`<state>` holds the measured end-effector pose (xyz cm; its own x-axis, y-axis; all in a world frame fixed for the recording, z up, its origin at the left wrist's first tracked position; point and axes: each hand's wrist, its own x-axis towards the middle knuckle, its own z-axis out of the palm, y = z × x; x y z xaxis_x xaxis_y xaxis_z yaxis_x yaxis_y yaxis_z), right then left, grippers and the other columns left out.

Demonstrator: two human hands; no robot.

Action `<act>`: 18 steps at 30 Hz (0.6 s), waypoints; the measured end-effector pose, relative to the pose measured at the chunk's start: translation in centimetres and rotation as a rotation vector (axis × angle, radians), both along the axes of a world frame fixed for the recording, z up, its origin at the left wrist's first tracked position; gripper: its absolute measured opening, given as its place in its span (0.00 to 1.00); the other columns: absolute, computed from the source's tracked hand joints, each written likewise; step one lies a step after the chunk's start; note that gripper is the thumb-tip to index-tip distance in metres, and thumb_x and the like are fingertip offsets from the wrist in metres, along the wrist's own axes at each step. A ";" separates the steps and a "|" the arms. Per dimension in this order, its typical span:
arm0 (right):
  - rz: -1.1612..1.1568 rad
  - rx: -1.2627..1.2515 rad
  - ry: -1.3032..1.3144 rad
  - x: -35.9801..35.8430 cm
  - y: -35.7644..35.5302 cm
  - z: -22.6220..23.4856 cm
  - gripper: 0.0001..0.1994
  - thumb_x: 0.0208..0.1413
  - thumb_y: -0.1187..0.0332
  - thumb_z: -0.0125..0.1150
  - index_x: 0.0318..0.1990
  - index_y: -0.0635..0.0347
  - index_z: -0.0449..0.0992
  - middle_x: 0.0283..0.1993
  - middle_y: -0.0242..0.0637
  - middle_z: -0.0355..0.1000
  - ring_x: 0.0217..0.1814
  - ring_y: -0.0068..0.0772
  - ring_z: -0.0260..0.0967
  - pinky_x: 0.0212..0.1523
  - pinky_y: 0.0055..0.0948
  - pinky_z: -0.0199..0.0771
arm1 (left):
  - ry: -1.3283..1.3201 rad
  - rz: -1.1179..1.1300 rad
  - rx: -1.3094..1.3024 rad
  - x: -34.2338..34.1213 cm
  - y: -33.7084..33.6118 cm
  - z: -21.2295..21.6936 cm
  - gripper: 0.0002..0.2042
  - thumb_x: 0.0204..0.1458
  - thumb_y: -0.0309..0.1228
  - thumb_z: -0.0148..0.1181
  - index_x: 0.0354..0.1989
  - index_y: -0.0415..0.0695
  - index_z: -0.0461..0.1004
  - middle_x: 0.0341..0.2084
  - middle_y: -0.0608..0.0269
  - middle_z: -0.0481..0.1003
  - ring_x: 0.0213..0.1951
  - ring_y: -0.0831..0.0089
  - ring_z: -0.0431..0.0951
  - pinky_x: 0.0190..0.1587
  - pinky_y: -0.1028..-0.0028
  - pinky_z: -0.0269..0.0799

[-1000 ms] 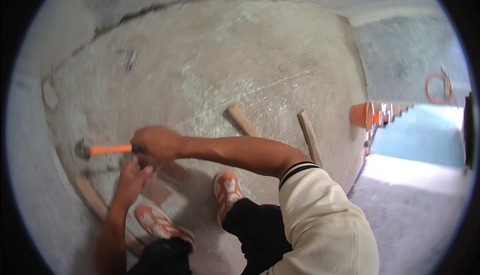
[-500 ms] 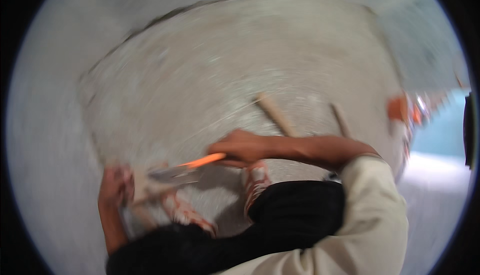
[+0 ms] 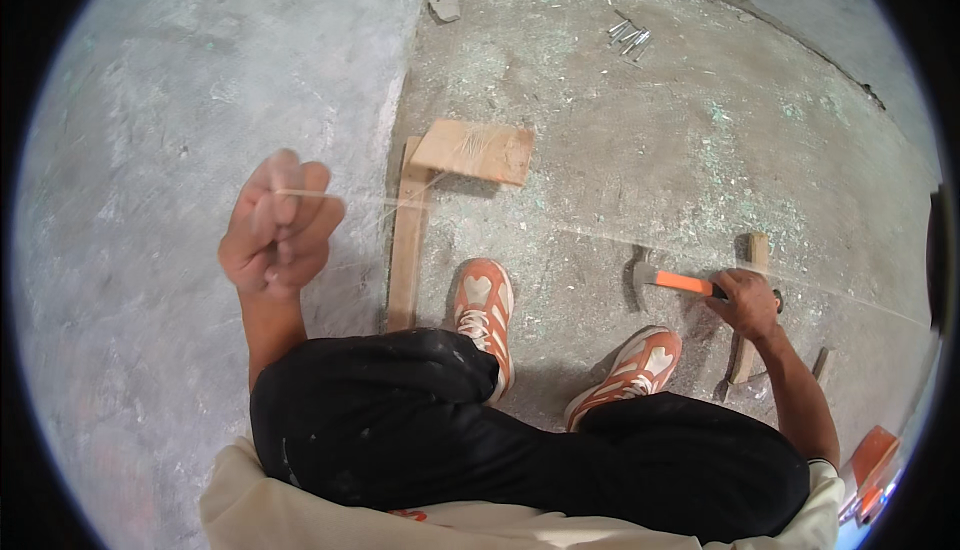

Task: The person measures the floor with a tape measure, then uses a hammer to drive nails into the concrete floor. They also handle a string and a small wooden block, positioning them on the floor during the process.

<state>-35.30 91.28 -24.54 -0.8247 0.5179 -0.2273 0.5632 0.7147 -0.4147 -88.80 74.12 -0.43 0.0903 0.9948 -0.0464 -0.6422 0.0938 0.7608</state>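
Note:
My left hand [image 3: 283, 225] is raised at the left, its fingers closed on a thin pale string [image 3: 610, 237]. The string stretches from there across the floor to the far right. My right hand [image 3: 748, 302] is wrapped round a hammer [image 3: 682, 282] with an orange and black handle, its metal head pointing left. Beneath that hand lies a narrow wooden strip [image 3: 757, 250]. A flat wooden block [image 3: 470, 150] with string wound round its middle rests against another wooden strip [image 3: 407, 250], between my left hand and my shoes.
Several long nails [image 3: 629, 38] lie scattered on the rough concrete floor [image 3: 600, 140] at the far side. A broken chunk [image 3: 444, 0] sits by the wall's corner. A short wood piece [image 3: 824, 364] and an orange object [image 3: 874, 458] are at the lower right. My shoes [image 3: 484, 305] stand in the middle.
The view has turned, bringing the string-wound block and nails into sight. My hands have moved apart: the right has carried the hammer rightward, and the left has risen, drawing string.

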 end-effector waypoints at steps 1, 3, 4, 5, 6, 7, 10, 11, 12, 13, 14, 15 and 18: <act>0.031 0.040 -0.008 0.0 1.0 -0.1 0.16 0.48 0.58 0.76 0.38 0.55 0.79 0.29 0.38 0.75 0.36 0.46 0.77 0.41 0.45 0.76 | -0.001 0.017 0.015 0.0 -0.6 0.7 0.09 0.65 0.25 0.56 0.35 0.39 0.62 0.31 0.63 0.59 0.30 0.79 0.58 0.14 0.89 0.54; -0.024 -0.023 -0.033 -1.3 2.0 -0.5 0.21 0.48 0.53 0.76 0.43 0.58 0.80 0.38 0.42 0.75 0.47 0.48 0.75 0.49 0.47 0.75 | -0.014 0.045 0.039 -0.2 -1.1 1.2 0.09 0.64 0.24 0.58 0.35 0.38 0.62 0.31 0.63 0.59 0.29 0.79 0.58 0.14 0.87 0.52; -0.048 0.019 0.050 -2.6 1.9 -1.1 0.23 0.49 0.52 0.76 0.45 0.58 0.80 0.42 0.44 0.75 0.50 0.48 0.74 0.52 0.48 0.74 | 0.008 0.052 0.038 -0.5 -1.3 1.3 0.09 0.63 0.24 0.58 0.35 0.39 0.62 0.31 0.63 0.59 0.29 0.79 0.57 0.14 0.87 0.51; -0.068 0.064 0.137 -5.0 1.8 -0.8 0.24 0.50 0.52 0.75 0.48 0.59 0.80 0.46 0.46 0.75 0.54 0.49 0.73 0.54 0.48 0.74 | 0.034 0.062 0.039 -0.8 -1.7 1.7 0.10 0.63 0.24 0.58 0.35 0.39 0.62 0.31 0.63 0.59 0.29 0.79 0.57 0.15 0.86 0.50; -0.022 0.045 0.182 -7.8 1.8 -0.7 0.27 0.51 0.51 0.75 0.52 0.59 0.78 0.52 0.48 0.73 0.59 0.51 0.71 0.58 0.49 0.73 | 0.056 0.070 0.042 -1.0 -1.8 2.0 0.10 0.63 0.23 0.58 0.35 0.39 0.62 0.31 0.63 0.59 0.29 0.79 0.57 0.15 0.86 0.50; 0.021 0.030 0.221 -10.8 1.8 -0.7 0.30 0.52 0.50 0.74 0.57 0.59 0.76 0.58 0.51 0.71 0.63 0.54 0.68 0.62 0.49 0.71 | 0.054 0.076 0.061 -1.0 -1.6 2.2 0.09 0.64 0.23 0.57 0.36 0.39 0.61 0.31 0.63 0.59 0.28 0.79 0.57 0.15 0.86 0.50; 0.083 -0.162 0.278 -20.7 0.8 -0.7 0.37 0.52 0.48 0.73 0.65 0.59 0.68 0.65 0.55 0.67 0.71 0.59 0.61 0.69 0.50 0.63 | 0.069 0.101 0.101 0.0 -0.2 3.0 0.05 0.65 0.23 0.53 0.41 0.39 0.63 0.31 0.63 0.59 0.27 0.79 0.56 0.16 0.84 0.50; 0.114 -0.143 0.356 -23.2 0.4 -1.5 0.41 0.50 0.47 0.74 0.67 0.60 0.66 0.67 0.57 0.65 0.73 0.60 0.58 0.72 0.52 0.59 | 0.076 0.101 0.121 0.2 0.1 3.1 0.05 0.66 0.24 0.51 0.46 0.38 0.64 0.30 0.63 0.59 0.26 0.79 0.56 0.16 0.83 0.51; 0.193 -0.154 0.264 -25.4 0.4 -0.7 0.46 0.49 0.44 0.74 0.71 0.61 0.63 0.72 0.56 0.60 0.77 0.60 0.53 0.75 0.55 0.52 | 0.042 0.083 0.159 0.2 0.8 2.2 0.07 0.67 0.25 0.49 0.50 0.37 0.66 0.30 0.64 0.59 0.26 0.78 0.57 0.15 0.82 0.52; 0.212 -0.104 0.306 -28.7 -1.6 -2.9 0.48 0.48 0.46 0.76 0.72 0.60 0.61 0.74 0.56 0.57 0.79 0.60 0.49 0.76 0.56 0.48 | 0.098 0.307 0.084 -1.3 -1.9 2.3 0.14 0.68 0.28 0.46 0.60 0.41 0.59 0.44 0.57 0.57 0.26 0.76 0.60 0.20 0.77 0.58; 0.291 -0.172 0.401 -31.4 -2.6 -3.1 0.47 0.47 0.49 0.77 0.71 0.61 0.61 0.74 0.55 0.58 0.78 0.59 0.51 0.75 0.57 0.49 | 0.156 0.555 -0.004 -3.3 -5.1 1.2 0.22 0.69 0.31 0.43 0.70 0.44 0.51 0.58 0.50 0.55 0.27 0.74 0.63 0.24 0.71 0.64; 0.306 -0.053 0.406 -32.8 -3.3 -5.4 0.45 0.43 0.54 0.79 0.68 0.62 0.64 0.72 0.54 0.60 0.76 0.59 0.53 0.74 0.56 0.51 | 0.190 0.755 -0.095 -4.4 -7.0 -0.5 0.30 0.70 0.35 0.41 0.80 0.48 0.44 0.72 0.43 0.53 0.28 0.72 0.66 0.28 0.66 0.70; -0.014 -0.083 0.770 -36.1 -4.6 -3.4 0.36 0.42 0.62 0.76 0.60 0.62 0.68 0.64 0.56 0.65 0.70 0.60 0.59 0.72 0.56 0.56 | 0.133 0.873 -0.079 -2.8 -5.6 2.4 0.18 0.68 0.38 0.49 0.57 0.38 0.72 0.55 0.44 0.73 0.29 0.66 0.71 0.29 0.72 0.68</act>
